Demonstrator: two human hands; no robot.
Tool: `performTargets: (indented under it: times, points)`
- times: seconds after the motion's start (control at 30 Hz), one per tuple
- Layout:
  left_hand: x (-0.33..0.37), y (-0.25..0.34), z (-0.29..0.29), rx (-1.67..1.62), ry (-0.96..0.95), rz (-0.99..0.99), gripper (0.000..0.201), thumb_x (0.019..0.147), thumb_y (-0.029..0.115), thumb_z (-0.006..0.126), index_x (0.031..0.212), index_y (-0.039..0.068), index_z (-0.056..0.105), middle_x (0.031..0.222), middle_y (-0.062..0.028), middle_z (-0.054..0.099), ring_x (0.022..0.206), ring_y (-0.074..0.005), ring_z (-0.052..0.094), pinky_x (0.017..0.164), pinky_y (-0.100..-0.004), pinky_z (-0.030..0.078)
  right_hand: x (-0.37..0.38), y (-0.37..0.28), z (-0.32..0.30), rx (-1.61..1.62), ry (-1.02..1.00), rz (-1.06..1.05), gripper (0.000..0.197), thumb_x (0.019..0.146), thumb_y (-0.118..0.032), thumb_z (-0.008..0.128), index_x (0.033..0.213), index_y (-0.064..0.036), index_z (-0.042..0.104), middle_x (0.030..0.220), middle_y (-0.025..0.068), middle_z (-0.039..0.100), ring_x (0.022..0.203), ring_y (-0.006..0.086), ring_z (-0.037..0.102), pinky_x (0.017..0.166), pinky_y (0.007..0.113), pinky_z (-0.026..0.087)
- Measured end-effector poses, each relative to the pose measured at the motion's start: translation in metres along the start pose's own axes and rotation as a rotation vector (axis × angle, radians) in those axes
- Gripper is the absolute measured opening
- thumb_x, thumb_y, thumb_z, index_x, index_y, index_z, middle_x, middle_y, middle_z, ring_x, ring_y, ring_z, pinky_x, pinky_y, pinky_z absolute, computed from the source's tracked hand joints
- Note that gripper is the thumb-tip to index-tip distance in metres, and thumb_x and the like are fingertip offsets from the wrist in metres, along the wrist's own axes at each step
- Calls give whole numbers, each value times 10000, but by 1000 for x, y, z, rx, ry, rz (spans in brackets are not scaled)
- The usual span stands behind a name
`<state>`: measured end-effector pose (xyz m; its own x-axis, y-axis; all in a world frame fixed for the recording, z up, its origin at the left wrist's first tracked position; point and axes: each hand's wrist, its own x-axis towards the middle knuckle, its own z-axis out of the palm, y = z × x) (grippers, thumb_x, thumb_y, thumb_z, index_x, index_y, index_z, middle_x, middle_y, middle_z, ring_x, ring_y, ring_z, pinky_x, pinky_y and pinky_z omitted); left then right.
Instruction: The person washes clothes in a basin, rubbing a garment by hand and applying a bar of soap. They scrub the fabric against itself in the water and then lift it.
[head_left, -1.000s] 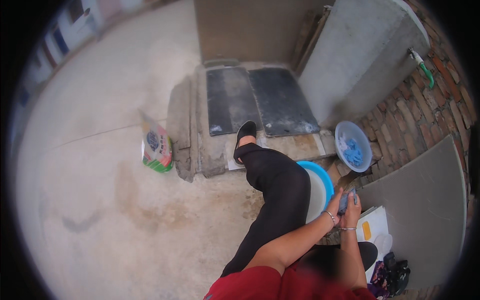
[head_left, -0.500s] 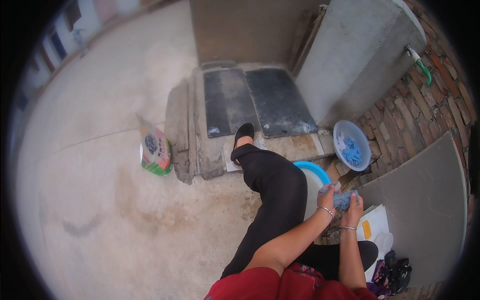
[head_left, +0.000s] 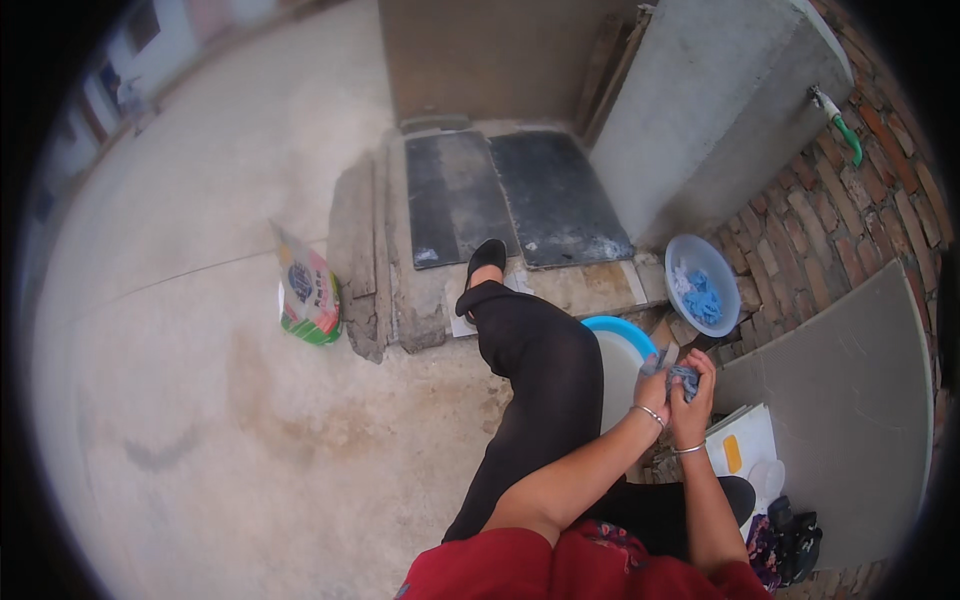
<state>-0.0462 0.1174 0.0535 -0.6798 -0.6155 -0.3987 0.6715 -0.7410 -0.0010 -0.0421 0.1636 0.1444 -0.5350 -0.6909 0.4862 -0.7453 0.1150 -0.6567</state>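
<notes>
A bunched grey-blue cloth [head_left: 684, 379] is squeezed between my two hands, above the right side of a basin [head_left: 622, 370] with a bright blue rim. My left hand [head_left: 652, 388] has its fingers closed round one end of the cloth. Wrapped round the other end is my right hand [head_left: 693, 400], its fingers curled over the top. My leg covers part of the basin. Just beyond it, a pale translucent bowl [head_left: 735, 290] holds blue and whitish cloths [head_left: 703, 298].
A detergent bag [head_left: 308, 290] stands on the concrete floor at left. Dark slabs [head_left: 560, 200] lie on a low step ahead. A tap with a green hose [head_left: 848, 137] juts from the right. A grey board [head_left: 840, 400] leans against the brick wall, with a white box [head_left: 745, 440] beside it.
My hands have drawn closer together and moved slightly up. The cloth, stretched between them before, is now more bunched. My right fingers have come over it.
</notes>
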Motion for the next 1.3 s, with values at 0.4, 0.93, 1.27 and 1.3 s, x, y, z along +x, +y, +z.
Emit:
performTargets:
  times: [0.4, 0.93, 1.27, 1.3]
  points:
    - [-17, 5, 20, 176, 96, 158, 499, 796, -17, 591, 1246, 55, 387, 1058, -106, 553, 908, -214, 587, 741, -356, 516, -29, 39, -18, 823, -80, 857, 420, 900, -311, 533, 1195, -20, 460, 1112, 98, 528, 999, 186, 536, 748, 351, 494]
    - [-2, 34, -6, 284, 152, -31, 232, 763, -58, 569, 970, 14, 494, 873, -117, 605, 742, -197, 622, 614, -278, 511, -34, -45, -1, 4, -140, -230, 268, 665, 31, 520, 929, -16, 536, 943, 149, 510, 879, 307, 499, 816, 373, 404]
    - [-55, 28, 32, 126, -55, -247, 207, 911, 140, 486, 1103, 68, 511, 975, -59, 592, 849, -160, 584, 755, -294, 482, 15, 47, 12, -22, 135, 121, 107, 817, -85, 553, 757, -9, 511, 714, 143, 527, 637, 283, 511, 594, 369, 415]
    - [-35, 53, 17, 171, -164, -211, 226, 908, 172, 496, 1110, 70, 508, 990, -61, 588, 863, -163, 581, 774, -307, 482, 19, 31, 23, 16, 157, 75, 117, 813, -77, 557, 738, -8, 500, 700, 143, 516, 622, 283, 499, 583, 376, 406]
